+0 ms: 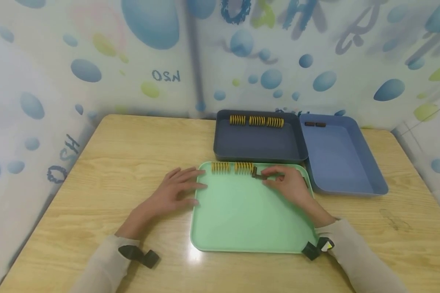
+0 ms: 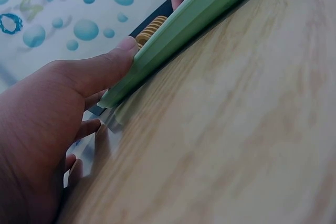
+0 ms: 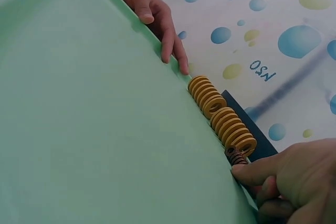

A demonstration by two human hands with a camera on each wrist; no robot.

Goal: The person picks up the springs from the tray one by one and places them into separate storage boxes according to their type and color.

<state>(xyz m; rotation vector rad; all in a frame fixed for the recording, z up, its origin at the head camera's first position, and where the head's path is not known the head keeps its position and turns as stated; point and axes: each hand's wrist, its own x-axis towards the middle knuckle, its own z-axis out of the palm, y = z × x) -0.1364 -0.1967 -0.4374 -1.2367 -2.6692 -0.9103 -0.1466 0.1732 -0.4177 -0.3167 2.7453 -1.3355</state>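
Head view: our right hand (image 1: 292,186) pinches a dark spring (image 1: 260,177), its slimness likely demanding fingertips; our left hand (image 1: 174,190), fingers apart, probably steadies the green tray (image 1: 245,219).

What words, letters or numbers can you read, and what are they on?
"O" and "H", on the wall, at the top; green sign between unclear.
"OS", then an unclear letter, on the wall's middle.
"H" and "O", wall's left; sign between unclear.
Wall's right, and behind the dark tray: too small or blurred.
Green tray: none visible.
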